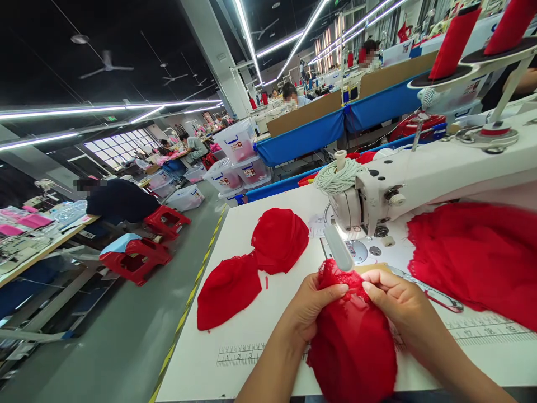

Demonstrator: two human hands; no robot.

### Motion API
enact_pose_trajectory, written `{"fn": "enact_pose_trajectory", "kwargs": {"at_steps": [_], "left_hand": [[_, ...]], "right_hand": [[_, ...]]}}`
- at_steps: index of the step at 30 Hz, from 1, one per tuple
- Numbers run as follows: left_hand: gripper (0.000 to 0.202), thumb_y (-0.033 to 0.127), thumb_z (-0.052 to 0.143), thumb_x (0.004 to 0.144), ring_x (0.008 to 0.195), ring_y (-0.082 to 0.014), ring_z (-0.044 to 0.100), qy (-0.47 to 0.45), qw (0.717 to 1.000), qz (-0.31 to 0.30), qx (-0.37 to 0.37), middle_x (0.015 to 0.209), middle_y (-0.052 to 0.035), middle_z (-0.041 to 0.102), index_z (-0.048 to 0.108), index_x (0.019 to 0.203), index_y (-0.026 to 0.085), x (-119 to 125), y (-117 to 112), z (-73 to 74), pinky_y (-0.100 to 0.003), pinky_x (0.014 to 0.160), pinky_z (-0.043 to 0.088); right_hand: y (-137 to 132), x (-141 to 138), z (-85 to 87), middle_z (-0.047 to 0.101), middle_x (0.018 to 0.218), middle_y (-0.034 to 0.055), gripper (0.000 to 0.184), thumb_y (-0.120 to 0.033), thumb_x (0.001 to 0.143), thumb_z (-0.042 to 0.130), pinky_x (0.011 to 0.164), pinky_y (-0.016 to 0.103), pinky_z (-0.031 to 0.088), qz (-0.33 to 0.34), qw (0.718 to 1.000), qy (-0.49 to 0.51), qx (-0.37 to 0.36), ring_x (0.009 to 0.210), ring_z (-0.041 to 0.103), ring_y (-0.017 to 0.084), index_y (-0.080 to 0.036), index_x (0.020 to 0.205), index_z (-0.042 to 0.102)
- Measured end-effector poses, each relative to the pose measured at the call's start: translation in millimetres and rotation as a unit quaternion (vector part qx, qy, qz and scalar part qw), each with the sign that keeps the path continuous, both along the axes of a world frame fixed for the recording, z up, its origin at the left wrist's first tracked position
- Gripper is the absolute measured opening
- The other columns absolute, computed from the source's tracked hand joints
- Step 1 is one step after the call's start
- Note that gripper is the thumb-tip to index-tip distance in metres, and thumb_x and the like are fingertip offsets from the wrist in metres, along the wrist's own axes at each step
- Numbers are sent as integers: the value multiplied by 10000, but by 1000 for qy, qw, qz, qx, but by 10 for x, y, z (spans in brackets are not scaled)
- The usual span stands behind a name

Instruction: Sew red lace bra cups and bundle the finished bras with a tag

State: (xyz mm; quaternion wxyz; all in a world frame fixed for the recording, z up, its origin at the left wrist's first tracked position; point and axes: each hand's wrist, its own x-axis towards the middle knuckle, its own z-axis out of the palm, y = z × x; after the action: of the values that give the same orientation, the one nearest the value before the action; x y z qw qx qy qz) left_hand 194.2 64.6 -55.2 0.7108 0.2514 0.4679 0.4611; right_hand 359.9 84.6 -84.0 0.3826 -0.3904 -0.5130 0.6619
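My left hand (pixel 310 305) and my right hand (pixel 398 305) both pinch a red lace fabric piece (pixel 352 341) at its top edge, just in front of the white sewing machine (pixel 419 179). The piece hangs down toward the table's near edge between my forearms. Thumbs press on the lace from both sides. Two joined red cup-shaped pieces (pixel 255 263) lie flat on the white table (pixel 235 358) to the left of my hands. A pile of red lace (pixel 478 257) rests to the right, under the machine's arm.
Red thread cones (pixel 455 42) stand on the machine's rack at top right. A white cord spool (pixel 338 176) sits on the machine head. Scissors (pixel 436 296) lie by my right hand. An aisle with red stools (pixel 134 260), plastic bins (pixel 235 143) and seated workers lies left.
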Motion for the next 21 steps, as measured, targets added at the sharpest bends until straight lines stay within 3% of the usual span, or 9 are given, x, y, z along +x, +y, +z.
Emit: {"fn": "enact_pose_trajectory", "kwargs": {"at_steps": [2,5,9,13,15,17,21], "left_hand": [[334,295,874,544,607,-125,607,0,1000,3,-4,663,-46,687,698,749,99,0,-4,6,-244,672,475],[332,294,876,539,606,-123,607,0,1000,4,-6,652,-41,679,693,736,99,0,-5,23,-239,664,477],[327,295,880,530,607,-121,609,-2,1000,10,-8,643,-39,672,681,704,103,-2,1,27,-223,637,470],[319,306,870,555,609,-112,603,9,1000,1,-3,649,-29,668,691,728,107,-6,-5,-3,-227,663,475],[309,310,864,576,645,-111,612,29,999,-43,11,688,-35,682,707,745,104,-18,-21,-9,-220,690,472],[321,314,860,588,691,-118,621,36,991,-124,22,746,-46,700,728,790,102,-47,-44,-1,-217,713,471],[346,318,864,585,644,-92,574,15,952,-305,25,731,-3,687,747,855,135,-120,-89,22,-190,661,453]], "right_hand": [[0,0,-19,642,758,29,300,-487,859,558,684,298,510,14,1000,21,-12,738,594,223,-220,900,688],[-9,-6,-1,612,712,13,279,-478,852,564,714,301,511,-6,999,45,-13,695,562,205,-231,811,687],[-15,-17,61,650,841,44,304,-522,831,585,723,313,525,-42,996,75,-31,796,581,233,-239,777,683],[-20,-47,61,677,914,71,405,-617,843,530,707,344,539,-16,997,65,-48,824,621,261,-240,867,677],[-44,-57,70,680,892,64,383,-587,854,548,702,337,531,21,998,47,-23,817,624,255,-228,925,660],[-86,-21,113,664,804,42,352,-557,848,588,688,308,517,28,999,28,12,774,614,230,-210,849,646],[-209,322,238,655,754,17,308,-518,838,638,654,261,519,-53,998,36,4,736,621,192,-213,798,650]]}}
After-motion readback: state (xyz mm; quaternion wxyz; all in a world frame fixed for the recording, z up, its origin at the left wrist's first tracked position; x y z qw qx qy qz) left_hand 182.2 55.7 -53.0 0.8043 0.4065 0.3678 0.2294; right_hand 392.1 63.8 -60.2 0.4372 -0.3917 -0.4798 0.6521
